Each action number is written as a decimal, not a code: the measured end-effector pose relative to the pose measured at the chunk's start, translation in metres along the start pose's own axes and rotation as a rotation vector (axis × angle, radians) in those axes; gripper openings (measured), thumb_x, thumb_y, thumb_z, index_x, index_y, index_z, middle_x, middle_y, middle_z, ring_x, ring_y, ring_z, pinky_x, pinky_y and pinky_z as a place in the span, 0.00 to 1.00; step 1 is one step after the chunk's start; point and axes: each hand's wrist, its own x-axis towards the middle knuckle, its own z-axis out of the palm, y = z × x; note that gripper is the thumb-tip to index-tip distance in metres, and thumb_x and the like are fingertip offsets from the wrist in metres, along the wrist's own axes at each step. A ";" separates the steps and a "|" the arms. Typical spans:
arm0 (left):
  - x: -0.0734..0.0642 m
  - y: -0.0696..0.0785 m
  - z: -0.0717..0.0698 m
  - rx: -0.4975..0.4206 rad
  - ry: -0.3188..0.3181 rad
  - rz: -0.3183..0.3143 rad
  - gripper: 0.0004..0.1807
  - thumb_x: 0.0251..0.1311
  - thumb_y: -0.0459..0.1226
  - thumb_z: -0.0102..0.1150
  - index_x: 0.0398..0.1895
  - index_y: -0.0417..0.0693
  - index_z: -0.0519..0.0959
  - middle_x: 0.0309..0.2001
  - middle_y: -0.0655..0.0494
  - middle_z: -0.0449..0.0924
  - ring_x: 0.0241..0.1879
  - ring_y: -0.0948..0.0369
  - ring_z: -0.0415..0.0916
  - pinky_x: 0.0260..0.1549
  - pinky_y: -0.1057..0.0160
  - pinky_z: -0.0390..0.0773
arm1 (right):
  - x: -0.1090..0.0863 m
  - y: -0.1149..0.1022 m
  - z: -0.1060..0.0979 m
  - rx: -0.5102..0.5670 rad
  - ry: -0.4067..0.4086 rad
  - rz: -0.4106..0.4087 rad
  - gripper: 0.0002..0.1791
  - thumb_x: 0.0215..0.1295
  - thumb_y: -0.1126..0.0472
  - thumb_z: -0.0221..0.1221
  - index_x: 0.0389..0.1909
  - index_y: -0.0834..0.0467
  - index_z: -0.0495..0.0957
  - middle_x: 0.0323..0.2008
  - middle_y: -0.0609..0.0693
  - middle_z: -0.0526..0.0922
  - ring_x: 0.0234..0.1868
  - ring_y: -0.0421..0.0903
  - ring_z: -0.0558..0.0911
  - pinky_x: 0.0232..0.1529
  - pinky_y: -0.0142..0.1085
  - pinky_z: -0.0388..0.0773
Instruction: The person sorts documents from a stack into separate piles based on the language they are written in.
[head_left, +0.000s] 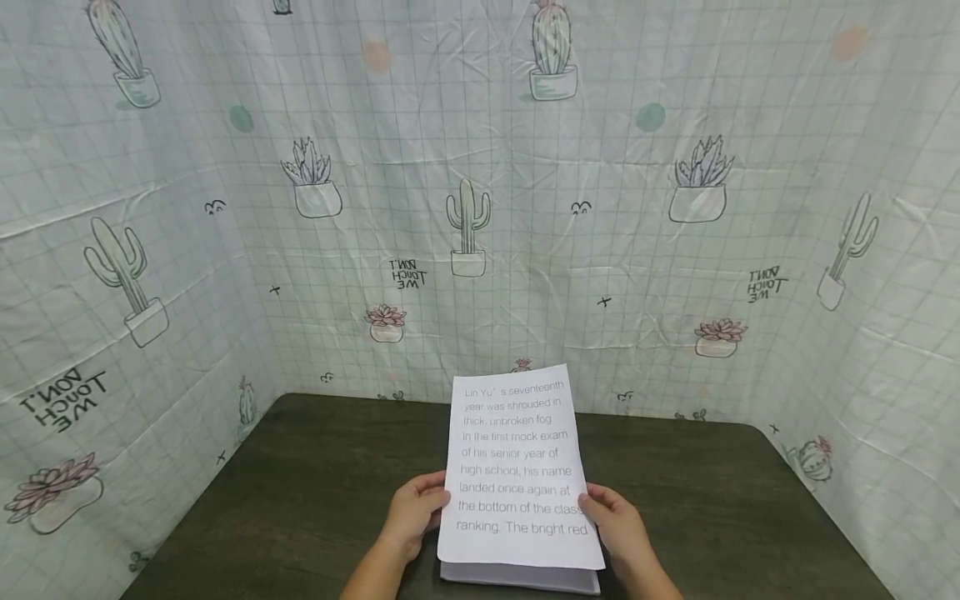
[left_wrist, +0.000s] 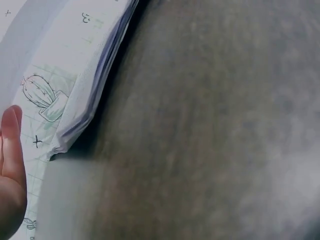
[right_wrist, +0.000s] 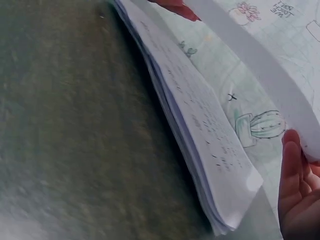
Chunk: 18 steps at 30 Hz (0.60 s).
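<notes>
A printed paper sheet (head_left: 517, 467) with large lines of English text is held up between both hands, tilted toward the head camera. At its left edge the left hand (head_left: 414, 518) pinches it, thumb in front. The right hand (head_left: 619, 528) pinches the opposite edge with its thumb over the print. Beneath the sheet lies a paper stack (head_left: 521, 577), mostly hidden in the head view. From the right wrist, the stack (right_wrist: 200, 135) shows print on top, and the raised sheet (right_wrist: 265, 65) bows above it, with the right hand (right_wrist: 300, 190) at its near end.
The dark table (head_left: 315, 483) extends around the stack on both sides. Behind and beside it hangs a pale gridded cloth (head_left: 525, 208) printed with potted cacti and succulents.
</notes>
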 end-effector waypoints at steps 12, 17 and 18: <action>0.001 0.015 0.007 -0.031 -0.093 -0.023 0.30 0.58 0.27 0.56 0.67 0.33 0.67 0.41 0.53 0.85 0.30 0.65 0.80 0.28 0.68 0.81 | 0.002 -0.011 -0.020 0.115 -0.096 0.052 0.27 0.70 0.67 0.49 0.68 0.72 0.63 0.37 0.49 0.85 0.34 0.42 0.83 0.32 0.36 0.81; 0.002 0.021 0.018 -0.041 -0.130 -0.014 0.31 0.55 0.25 0.53 0.66 0.32 0.67 0.41 0.49 0.86 0.29 0.64 0.82 0.29 0.67 0.82 | 0.002 -0.013 -0.035 0.141 -0.127 0.078 0.29 0.70 0.68 0.48 0.70 0.71 0.59 0.36 0.46 0.86 0.35 0.42 0.83 0.34 0.37 0.81; 0.002 0.022 0.021 -0.040 -0.136 -0.013 0.31 0.55 0.25 0.53 0.66 0.32 0.67 0.42 0.48 0.86 0.29 0.64 0.83 0.29 0.67 0.83 | 0.002 -0.014 -0.039 0.141 -0.136 0.084 0.29 0.70 0.67 0.47 0.71 0.70 0.58 0.37 0.46 0.86 0.36 0.42 0.83 0.34 0.37 0.81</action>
